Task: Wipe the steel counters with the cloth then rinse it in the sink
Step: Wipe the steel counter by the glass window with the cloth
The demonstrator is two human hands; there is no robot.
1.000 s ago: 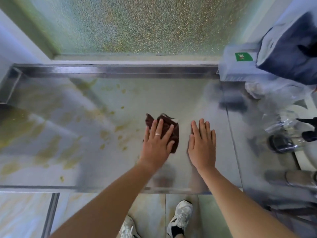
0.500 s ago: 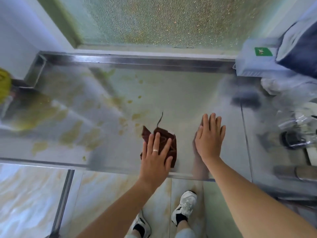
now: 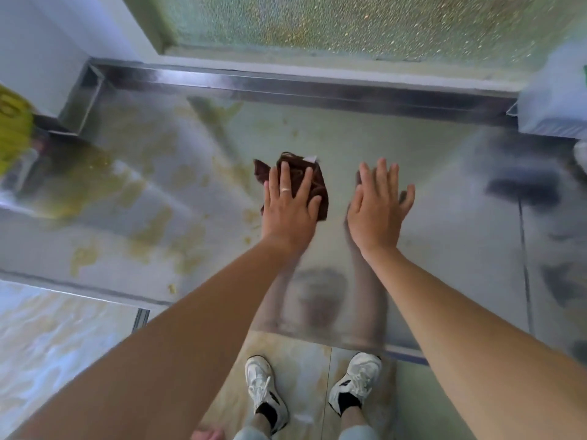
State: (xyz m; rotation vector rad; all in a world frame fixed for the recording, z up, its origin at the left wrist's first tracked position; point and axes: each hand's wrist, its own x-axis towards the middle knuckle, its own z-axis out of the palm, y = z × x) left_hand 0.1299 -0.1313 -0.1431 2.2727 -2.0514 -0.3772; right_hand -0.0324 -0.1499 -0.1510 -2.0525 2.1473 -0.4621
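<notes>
pressing down flat on the brown cloth [image 3: 313,182] with the left hand [image 3: 289,211], fingers straight and spread rather than curled round it, probably because a flat palm puts weight over more of the rag and drags it across the steel counter [image 3: 413,147] better than a pinch would. cloth sitting bunched in the middle of the counter, mostly tucked under the fingers, a corner poking out to the left and a small white tag [image 3: 310,158] showing at the far edge. right hand [image 3: 378,211] just beside it on bare steel, also open with fingers straight, holding nothing; looks like bracing for the lean forward, though can't tell for sure whether the palm is touching or hovering a hair above the surface. yellowish smears [image 3: 152,227] spread over the left half of the counter, well apart from the cloth for the most part, a few crumbs right by the left wrist. so guessing the wiping is barely underway and needs to head left next. something yellow-green [image 3: 12,131] at the far left edge, too blurred to name. raised steel lip [image 3: 286,84] along the back under frosted glass [image 3: 349,23], likely to stop muck sliding off. no sink visible anywhere here, so rinsing clearly not started. white sneakers [image 3: 355,376] on the tiled floor below.
</notes>
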